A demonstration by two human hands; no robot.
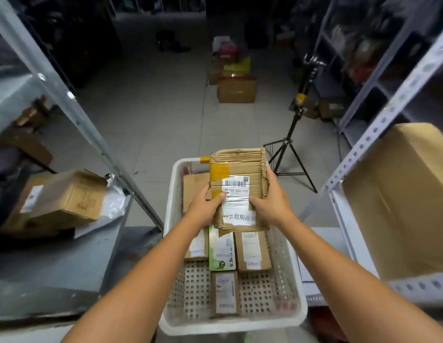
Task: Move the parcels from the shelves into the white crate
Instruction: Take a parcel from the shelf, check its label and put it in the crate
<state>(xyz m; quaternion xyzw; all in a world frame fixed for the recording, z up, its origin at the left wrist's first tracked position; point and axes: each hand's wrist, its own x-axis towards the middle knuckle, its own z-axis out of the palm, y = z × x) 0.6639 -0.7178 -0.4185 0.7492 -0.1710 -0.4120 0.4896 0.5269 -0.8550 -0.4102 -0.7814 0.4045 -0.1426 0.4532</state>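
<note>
Your left hand (205, 206) and right hand (272, 204) are gripping the crumpled brown cardboard parcel (240, 164) lengthwise, directly above the white perforated plastic crate (169, 214).

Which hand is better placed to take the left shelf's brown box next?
Left hand: the brown box lies on its side of the white crate; the right hand would cross the held parcel.

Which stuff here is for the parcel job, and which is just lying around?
For the job: taped parcel held by left hand and right hand; white crate; green box inside it; shelf box.
Just lying about: tripod; floor box.
</note>
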